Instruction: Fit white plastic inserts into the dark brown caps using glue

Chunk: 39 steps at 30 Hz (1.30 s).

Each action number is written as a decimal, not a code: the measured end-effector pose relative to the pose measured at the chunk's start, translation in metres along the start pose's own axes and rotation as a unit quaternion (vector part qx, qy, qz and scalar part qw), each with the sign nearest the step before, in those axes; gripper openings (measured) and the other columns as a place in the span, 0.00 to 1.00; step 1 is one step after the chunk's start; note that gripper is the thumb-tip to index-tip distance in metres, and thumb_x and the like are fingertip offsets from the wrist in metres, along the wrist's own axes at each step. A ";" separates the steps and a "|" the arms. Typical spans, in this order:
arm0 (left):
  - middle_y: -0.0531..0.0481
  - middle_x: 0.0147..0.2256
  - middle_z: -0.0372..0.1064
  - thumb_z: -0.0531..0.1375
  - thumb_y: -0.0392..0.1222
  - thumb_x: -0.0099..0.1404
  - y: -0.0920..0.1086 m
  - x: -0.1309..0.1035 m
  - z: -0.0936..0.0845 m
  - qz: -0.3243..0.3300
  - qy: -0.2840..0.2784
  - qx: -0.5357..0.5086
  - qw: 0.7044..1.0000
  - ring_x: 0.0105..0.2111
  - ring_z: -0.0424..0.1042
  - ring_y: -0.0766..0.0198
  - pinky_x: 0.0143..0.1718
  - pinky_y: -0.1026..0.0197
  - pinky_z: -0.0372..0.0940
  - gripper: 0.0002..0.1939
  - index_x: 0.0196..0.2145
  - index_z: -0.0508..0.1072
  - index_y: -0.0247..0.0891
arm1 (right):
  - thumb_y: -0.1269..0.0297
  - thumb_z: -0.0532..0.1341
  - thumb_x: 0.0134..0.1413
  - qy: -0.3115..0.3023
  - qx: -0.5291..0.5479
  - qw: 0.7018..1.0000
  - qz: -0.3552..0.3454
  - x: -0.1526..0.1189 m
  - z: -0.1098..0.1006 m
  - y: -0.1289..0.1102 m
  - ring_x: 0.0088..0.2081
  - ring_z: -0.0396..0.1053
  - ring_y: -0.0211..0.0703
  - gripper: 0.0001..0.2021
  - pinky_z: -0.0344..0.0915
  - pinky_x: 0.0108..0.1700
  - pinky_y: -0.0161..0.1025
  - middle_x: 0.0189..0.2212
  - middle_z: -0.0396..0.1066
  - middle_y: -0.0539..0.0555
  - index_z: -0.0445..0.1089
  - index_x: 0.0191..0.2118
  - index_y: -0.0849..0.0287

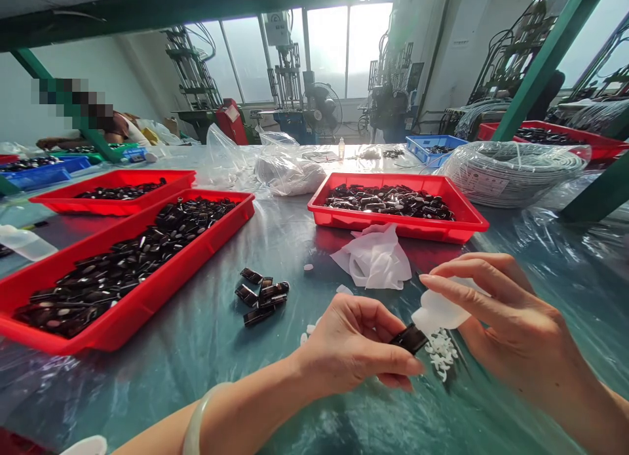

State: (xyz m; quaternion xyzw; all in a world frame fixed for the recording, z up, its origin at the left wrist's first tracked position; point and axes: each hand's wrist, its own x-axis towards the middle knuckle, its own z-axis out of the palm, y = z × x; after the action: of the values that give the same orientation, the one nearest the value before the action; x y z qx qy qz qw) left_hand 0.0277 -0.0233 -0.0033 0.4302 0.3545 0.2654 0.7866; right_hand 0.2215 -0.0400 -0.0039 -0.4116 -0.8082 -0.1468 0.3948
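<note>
Between thumb and fingers, my left hand [356, 347] pinches a small black part [410, 339]. My right hand [515, 324] is closed around a translucent white bottle [449, 305], whose tip meets the far end of the black part. Under and beside the bottle lies a pile of small white pieces [442, 353]. A crumpled white cloth [376, 258] rests beyond my hands. Several loose black parts [263, 296] lie on the table to the left of my left hand. A few white pieces show beside my left wrist, partly hidden by it.
Red trays [398, 224] [191, 258] full of black parts stand ahead and at the left. A wrapped cable coil [511, 170] and a blue tray [435, 147] are at the back right. Green posts [555, 61] frame the bench. A person leans at the far left.
</note>
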 end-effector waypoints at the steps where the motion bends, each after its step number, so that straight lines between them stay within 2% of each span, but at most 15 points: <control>1: 0.51 0.17 0.70 0.70 0.35 0.38 0.000 0.000 0.000 0.000 0.001 0.001 1.000 0.17 0.70 0.68 0.18 0.70 0.65 0.13 0.22 0.71 0.30 | 0.89 0.49 0.37 0.000 -0.001 1.000 0.000 0.000 0.000 0.000 0.40 0.64 0.48 0.29 0.63 0.38 0.48 0.36 0.68 0.53 0.68 0.43 0.53; 8: 0.51 0.17 0.70 0.70 0.36 0.38 -0.001 0.001 -0.001 0.009 0.004 0.005 1.000 0.17 0.71 0.67 0.17 0.70 0.64 0.14 0.22 0.70 0.30 | 0.88 0.49 0.39 -0.013 -0.004 1.000 0.003 0.001 0.000 0.001 0.41 0.63 0.48 0.28 0.62 0.39 0.48 0.37 0.67 0.53 0.67 0.42 0.53; 22: 0.52 0.17 0.69 0.70 0.36 0.39 -0.003 0.003 0.000 0.001 0.003 0.013 1.000 0.18 0.71 0.68 0.18 0.71 0.65 0.13 0.22 0.70 0.31 | 0.86 0.50 0.44 0.010 -0.036 0.999 -0.008 0.002 0.000 -0.003 0.39 0.64 0.49 0.25 0.61 0.38 0.50 0.35 0.68 0.54 0.66 0.44 0.53; 30: 0.52 0.17 0.70 0.70 0.36 0.40 -0.004 0.002 -0.002 0.006 -0.002 0.014 1.000 0.18 0.71 0.67 0.17 0.72 0.64 0.13 0.23 0.70 0.32 | 0.86 0.49 0.41 -0.002 -0.008 1.000 0.000 0.000 0.002 0.000 0.40 0.64 0.48 0.28 0.62 0.39 0.48 0.36 0.68 0.54 0.65 0.45 0.52; 35: 0.54 0.18 0.69 0.69 0.36 0.41 -0.003 0.003 -0.003 0.020 0.000 0.016 1.000 0.17 0.71 0.68 0.16 0.73 0.63 0.13 0.23 0.69 0.32 | 0.82 0.53 0.44 0.002 -0.004 1.000 0.012 -0.001 0.005 0.004 0.40 0.65 0.48 0.22 0.63 0.39 0.47 0.36 0.69 0.54 0.67 0.45 0.54; 39: 0.57 0.15 0.66 0.69 0.37 0.40 -0.001 0.003 -0.003 0.037 0.028 0.032 0.998 0.12 0.65 0.72 0.10 0.74 0.57 0.13 0.24 0.70 0.32 | 0.75 0.57 0.48 0.015 0.013 0.998 0.059 -0.002 0.007 0.008 0.39 0.66 0.46 0.16 0.63 0.36 0.43 0.36 0.69 0.54 0.69 0.44 0.54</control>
State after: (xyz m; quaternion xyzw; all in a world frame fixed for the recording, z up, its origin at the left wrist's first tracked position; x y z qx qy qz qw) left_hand 0.0273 -0.0198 -0.0060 0.4606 0.3688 0.2943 0.7518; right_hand 0.2244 -0.0319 -0.0105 -0.4514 -0.7782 -0.1187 0.4202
